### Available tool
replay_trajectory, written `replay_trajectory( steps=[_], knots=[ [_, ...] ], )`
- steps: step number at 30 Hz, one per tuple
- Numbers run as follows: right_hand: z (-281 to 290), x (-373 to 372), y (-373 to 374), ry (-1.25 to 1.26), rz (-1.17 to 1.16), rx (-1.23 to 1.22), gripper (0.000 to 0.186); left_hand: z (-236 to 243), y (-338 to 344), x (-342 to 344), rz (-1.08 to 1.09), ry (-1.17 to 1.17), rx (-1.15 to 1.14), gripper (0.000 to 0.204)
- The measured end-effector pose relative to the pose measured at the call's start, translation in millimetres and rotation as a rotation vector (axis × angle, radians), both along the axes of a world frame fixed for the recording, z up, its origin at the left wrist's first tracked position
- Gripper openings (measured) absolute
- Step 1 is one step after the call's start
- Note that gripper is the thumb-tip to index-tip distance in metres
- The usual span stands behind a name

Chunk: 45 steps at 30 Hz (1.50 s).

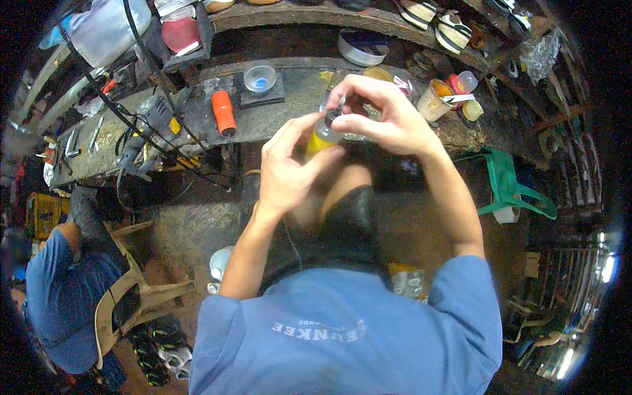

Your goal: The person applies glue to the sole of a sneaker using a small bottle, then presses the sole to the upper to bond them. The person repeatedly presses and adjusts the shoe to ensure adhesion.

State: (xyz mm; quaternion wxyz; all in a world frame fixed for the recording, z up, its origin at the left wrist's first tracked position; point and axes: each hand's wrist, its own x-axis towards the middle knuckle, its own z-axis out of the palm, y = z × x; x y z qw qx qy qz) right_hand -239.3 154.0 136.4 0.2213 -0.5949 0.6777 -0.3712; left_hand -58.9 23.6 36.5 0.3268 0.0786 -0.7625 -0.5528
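Note:
My left hand (pixel 286 161) is wrapped round a small bottle (pixel 318 143) with a clear upper part and a yellow lower part, held above the near edge of the workbench. My right hand (pixel 392 122) curls over the bottle's top, thumb and fingers closed on its black cap (pixel 334 117). The bottle tilts slightly, and my left fingers hide part of its body. Whether the cap is loose or fastened, I cannot tell. Beyond my hands, a round yellowish lid or tin (pixel 378 73) sits on the bench.
On the workbench (pixel 289 118) lie an orange cylinder (pixel 224 113), a clear bowl (pixel 260 78) and, at left, a corded power tool (pixel 135 145). A stained tub (pixel 433 100) stands at right. Shoes (pixel 453 33) line the shelf. A green stool (pixel 505 184) is at right; another person (pixel 72 289) sits at left.

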Motion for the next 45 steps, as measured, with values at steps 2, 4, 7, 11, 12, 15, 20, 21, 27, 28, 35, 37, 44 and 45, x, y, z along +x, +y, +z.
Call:
replay_trajectory(
  steps=[2,4,7,11,12,15,20,21,27,28,35,37,44,45],
  knots=[
    [-5.0,1.8,0.4,0.1,-0.006,-0.116,0.038,-0.5,0.5,0.3,-0.018,-0.018,0.032,0.055],
    [-7.8,2.8,2.0,-0.141,0.069,-0.2,0.038,-1.2,1.5,-0.6,-0.039,-0.018,0.079,0.056],
    [-11.0,4.4,4.2,-0.027,0.0,-0.139,0.043,-2.5,4.9,-1.9,-0.065,-0.009,0.118,0.056],
    [-19.5,7.6,10.3,-0.068,-0.025,-0.15,0.042,-4.2,10.4,-3.7,-0.051,0.032,0.078,0.053],
    [-22.3,8.3,12.0,-0.105,0.045,-0.244,0.037,-4.6,11.0,-3.9,-0.041,0.05,0.087,0.052],
    [-32.5,8.6,10.6,-0.304,-0.011,-0.18,0.05,-6.4,11.3,-4.1,-0.05,0.028,0.143,0.051],
    [-43.8,12.9,17.7,-0.388,-0.015,-0.309,0.05,-8.9,11.6,-3.5,-0.155,0.028,0.232,0.058],
    [-42.0,10.1,22.2,-0.593,0.042,-0.218,0.047,-9.0,12.4,-3.2,-0.156,0.036,0.229,0.059],
    [-44.7,4.5,15.2,-0.415,0.079,-0.304,0.041,-7.5,18.4,-3.7,-0.121,0.058,0.262,0.053],
    [-44.0,6.3,17.2,-0.385,0.065,-0.328,0.039,-7.2,19.1,-3.0,-0.133,0.059,0.249,0.053],
    [-37.7,7.0,19.2,-0.428,0.234,-0.263,0.03,-6.8,19.4,-0.7,-0.224,0.067,0.188,0.056],
    [-45.1,11.1,16.4,-0.488,0.195,-0.281,0.024,-7.4,24.9,-1.7,-0.195,0.065,0.201,0.057],
    [-82.3,30.1,18.1,-0.525,-0.036,-0.348,0.036,-11.9,34.0,-2.4,-0.117,0.048,0.27,0.05],
    [-88.2,34.5,18.5,-0.619,-0.002,-0.403,0.062,-13.2,33.2,-3.3,-0.165,0.041,0.37,0.05]
  ],
)
